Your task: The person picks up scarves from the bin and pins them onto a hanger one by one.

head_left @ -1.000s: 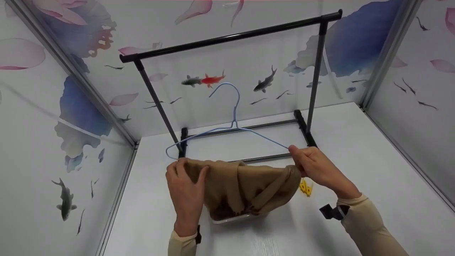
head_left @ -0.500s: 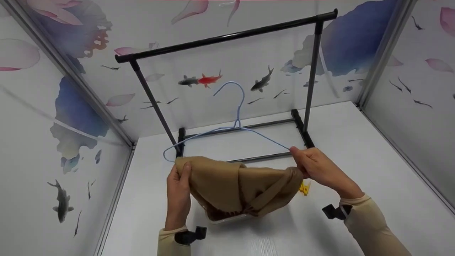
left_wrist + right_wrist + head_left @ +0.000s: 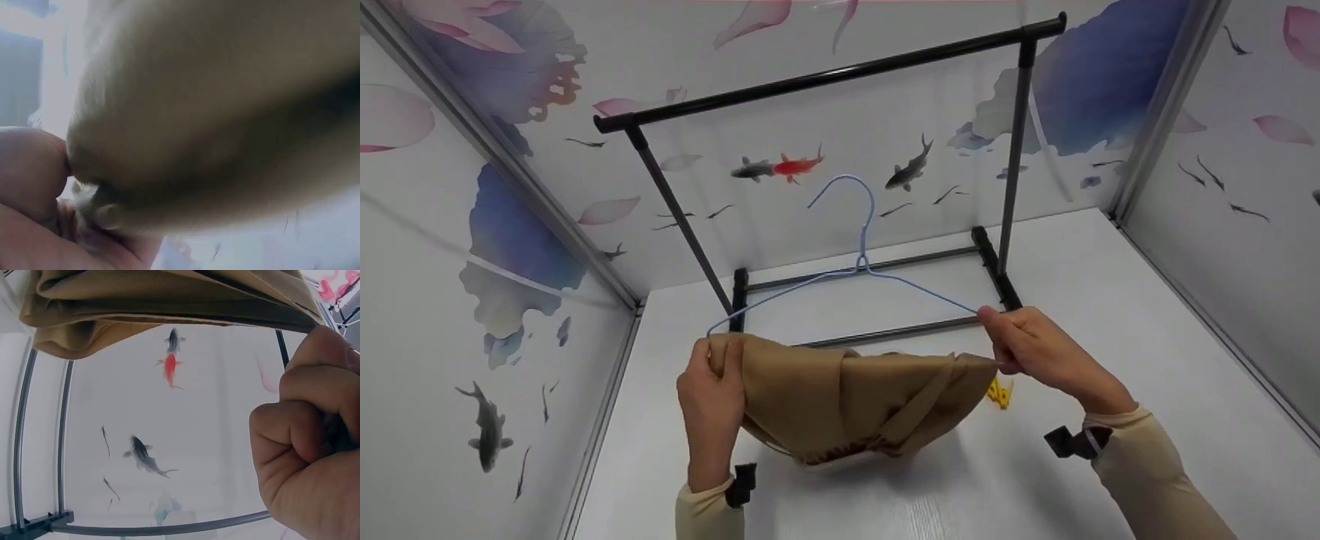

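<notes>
A light blue wire clothes hanger [image 3: 863, 240] stands hook up in the head view, its lower part hidden behind a draped brown cloth [image 3: 791, 382]. My left hand [image 3: 709, 401] pinches the cloth's upper left corner between thumb and fingers, right by the hanger's left end. At the other side, my right hand [image 3: 1042, 356] has its fingers curled around the hanger's right end, with the cloth's corner drawn up to it. In the right wrist view those curled fingers [image 3: 292, 427] sit at the cloth's stretched edge. Brown cloth [image 3: 185, 101] fills most of the left wrist view, beside the left hand.
Behind the hanger stands a black garment rack [image 3: 825, 77] on the white table [image 3: 1057, 262]. Yellow clothespins [image 3: 1000, 393] lie near my right hand. A pale container rim [image 3: 847, 466] shows under the cloth. Walls printed with fish and petals enclose the table.
My left hand has moved left, from spread fingers at the cloth's edge to a pinch on its corner at the hanger's end. The cloth is now pulled wider; the right hand keeps its grip.
</notes>
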### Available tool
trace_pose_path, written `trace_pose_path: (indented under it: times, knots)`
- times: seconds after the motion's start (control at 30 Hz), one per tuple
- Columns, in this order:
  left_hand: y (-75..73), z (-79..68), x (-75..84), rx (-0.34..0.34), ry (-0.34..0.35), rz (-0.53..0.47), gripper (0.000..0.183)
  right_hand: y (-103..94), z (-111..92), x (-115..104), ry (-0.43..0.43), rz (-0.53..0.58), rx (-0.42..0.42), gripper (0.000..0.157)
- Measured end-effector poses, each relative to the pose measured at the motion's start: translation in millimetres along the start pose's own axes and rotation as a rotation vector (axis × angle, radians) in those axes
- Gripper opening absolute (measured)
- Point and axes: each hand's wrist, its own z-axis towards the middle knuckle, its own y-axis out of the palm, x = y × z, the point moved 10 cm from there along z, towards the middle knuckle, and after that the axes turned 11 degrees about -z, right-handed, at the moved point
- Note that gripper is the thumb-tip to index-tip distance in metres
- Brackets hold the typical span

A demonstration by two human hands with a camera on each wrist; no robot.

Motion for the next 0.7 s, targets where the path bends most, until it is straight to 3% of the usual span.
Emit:
trace_pose_path:
  times: [0.13,0.2,0.27,0.33,0.4,0.47,0.53,0.7]
  knots:
    - [-7.5,-14.2,18.8,0.201,0.215,0.166,0.035,1.4,1,1,0.007,-0.007,0.012,0.060]
    - [-4.7,-26.7,37.0,0.245,0.357,0.213,0.029,2.6,3,1,0.011,-0.010,0.016,0.060]
    - [11.1,-40.2,58.8,0.170,0.518,0.240,0.020,3.0,4,-1,0.008,-0.009,0.020,0.061]
    - [37.8,-51.2,76.8,-0.005,0.649,0.244,0.017,2.9,5,-4,-0.011,-0.011,0.027,0.060]
    - [66.2,-59.5,86.7,-0.204,0.723,0.254,0.020,2.5,4,-8,-0.029,-0.015,0.037,0.060]
    - [87.2,-64.4,89.7,-0.327,0.757,0.291,0.021,3.4,3,-11,-0.042,-0.018,0.036,0.059]
    - [98.1,-65.5,89.2,-0.377,0.756,0.301,0.018,5.8,2,-12,-0.038,-0.024,0.026,0.058]
    - [106.3,-67.5,92.9,-0.391,0.758,0.272,0.011,15.0,4,-15,-0.026,-0.031,-0.014,0.058]
